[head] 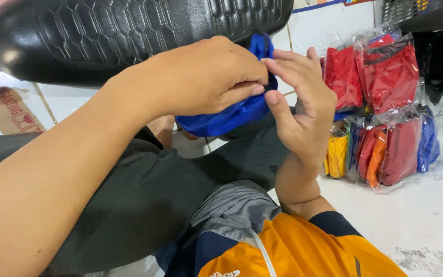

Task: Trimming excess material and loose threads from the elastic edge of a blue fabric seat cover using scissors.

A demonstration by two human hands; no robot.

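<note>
A small blue fabric pouch (232, 115) is held in front of me, above my lap. My left hand (201, 77) wraps over its top, fingers closed on the cloth. My right hand (303, 102) meets it from the right, thumb and fingertips pinching the pouch's upper edge near a dark strip. Most of the pouch is hidden behind the two hands.
A black motorcycle seat (129, 31) with a hexagon pattern spans the top. To the right, clear plastic packs (385, 102) of red, orange, yellow and blue pouches lie piled on the white floor (426, 215). A flattened cardboard piece (11, 110) lies at left.
</note>
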